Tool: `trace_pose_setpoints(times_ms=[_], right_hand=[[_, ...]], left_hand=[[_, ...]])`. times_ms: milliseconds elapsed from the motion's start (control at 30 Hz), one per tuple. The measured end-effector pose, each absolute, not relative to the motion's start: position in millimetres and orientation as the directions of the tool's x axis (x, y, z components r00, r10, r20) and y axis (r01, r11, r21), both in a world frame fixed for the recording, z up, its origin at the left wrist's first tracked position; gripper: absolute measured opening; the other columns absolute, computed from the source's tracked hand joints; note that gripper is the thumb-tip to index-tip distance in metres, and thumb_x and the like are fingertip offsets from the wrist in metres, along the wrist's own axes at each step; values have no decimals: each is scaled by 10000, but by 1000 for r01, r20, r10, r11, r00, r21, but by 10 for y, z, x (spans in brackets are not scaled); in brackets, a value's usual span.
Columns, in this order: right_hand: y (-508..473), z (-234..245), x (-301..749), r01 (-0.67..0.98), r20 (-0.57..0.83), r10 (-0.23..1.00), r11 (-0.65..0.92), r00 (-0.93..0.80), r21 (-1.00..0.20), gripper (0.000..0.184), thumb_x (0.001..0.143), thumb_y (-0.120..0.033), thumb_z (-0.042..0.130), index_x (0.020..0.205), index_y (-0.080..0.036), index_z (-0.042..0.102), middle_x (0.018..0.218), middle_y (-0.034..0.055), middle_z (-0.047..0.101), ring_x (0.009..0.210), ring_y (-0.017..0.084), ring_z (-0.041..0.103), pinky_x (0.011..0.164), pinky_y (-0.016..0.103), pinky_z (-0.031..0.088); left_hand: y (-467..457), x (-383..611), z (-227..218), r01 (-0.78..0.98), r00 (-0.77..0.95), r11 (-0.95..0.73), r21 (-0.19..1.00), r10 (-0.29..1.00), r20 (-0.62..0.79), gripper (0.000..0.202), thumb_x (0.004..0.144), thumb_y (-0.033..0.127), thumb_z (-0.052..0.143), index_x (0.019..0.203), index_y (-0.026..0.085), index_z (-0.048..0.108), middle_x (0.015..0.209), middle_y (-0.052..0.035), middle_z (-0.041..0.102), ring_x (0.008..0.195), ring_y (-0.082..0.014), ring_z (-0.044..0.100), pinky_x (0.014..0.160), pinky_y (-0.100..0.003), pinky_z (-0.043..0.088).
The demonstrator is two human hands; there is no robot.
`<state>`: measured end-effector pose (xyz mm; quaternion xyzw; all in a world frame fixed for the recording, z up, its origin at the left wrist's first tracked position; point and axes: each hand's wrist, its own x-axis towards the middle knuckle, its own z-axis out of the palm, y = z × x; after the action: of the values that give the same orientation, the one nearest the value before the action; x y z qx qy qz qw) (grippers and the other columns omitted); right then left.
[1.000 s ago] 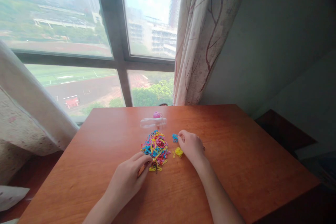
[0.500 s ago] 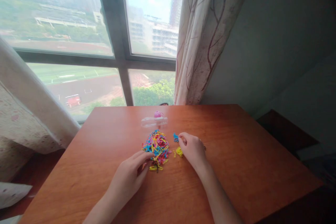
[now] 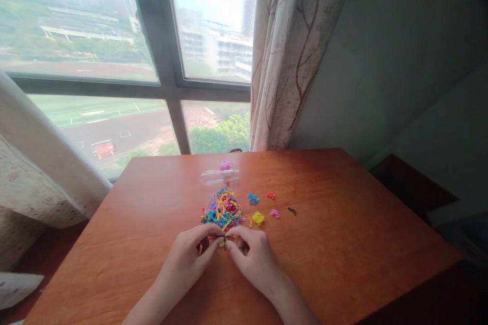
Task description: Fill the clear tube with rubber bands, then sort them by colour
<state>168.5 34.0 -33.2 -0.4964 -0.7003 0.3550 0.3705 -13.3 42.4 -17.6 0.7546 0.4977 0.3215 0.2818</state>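
Note:
A heap of small coloured rubber bands (image 3: 222, 209) lies in the middle of the wooden table (image 3: 343, 233). My left hand (image 3: 188, 259) and my right hand (image 3: 253, 256) meet at the near edge of the heap, fingertips pinched together on a band (image 3: 223, 240) there. To the right of the heap sit small separate groups: blue bands (image 3: 253, 198), yellow bands (image 3: 258, 218), red bands (image 3: 271, 195), pink bands (image 3: 275, 213) and a dark band (image 3: 292, 210).
A clear plastic tube (image 3: 220, 176) with a pink cap (image 3: 225, 165) lies behind the heap. A window and curtains (image 3: 293, 51) stand beyond the table's far edge. A dark wooden piece of furniture (image 3: 412, 188) stands to the right.
My right hand has left the blue group and come back left to the near edge of the heap, meeting my left hand. The red, pink and dark groups now show.

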Motion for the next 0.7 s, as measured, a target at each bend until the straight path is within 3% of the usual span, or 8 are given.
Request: trace_pose_setpoints(times_ms=[267,400,533,700], right_hand=[[350,-302,1750,461,199,963,262,-180,-848,167,865,-243,552,844,-194,711,596,-32,586,528,105,507,527,197,346],[422,-344,2020,531,243,969,225,-36,-817,217,886,-315,532,850,-189,705,573,-28,560,516,117,504,515,205,353],[526,-410,2531,674,289,946,121,143,-729,309,902,-408,507,839,-179,705,600,-1,589,542,137,534,560,225,395],[560,-497,3017,800,254,945,-14,207,-600,362,898,-458,463,806,-187,686,601,23,606,551,167,564,550,253,378]], left_hand=[[423,-99,-151,579,353,-360,731,920,173,149,879,212,529,876,199,678,687,23,670,550,-102,532,538,-184,414],[431,-103,-144,614,355,-379,693,916,186,178,899,238,513,874,201,685,664,20,662,534,-102,523,530,-186,405],[424,-120,-136,639,353,-396,659,913,207,209,907,255,498,859,202,694,636,15,653,522,-105,521,517,-190,398],[410,-133,-126,659,359,-409,631,908,214,209,908,255,493,891,210,697,680,4,675,538,-110,542,520,-194,407]])
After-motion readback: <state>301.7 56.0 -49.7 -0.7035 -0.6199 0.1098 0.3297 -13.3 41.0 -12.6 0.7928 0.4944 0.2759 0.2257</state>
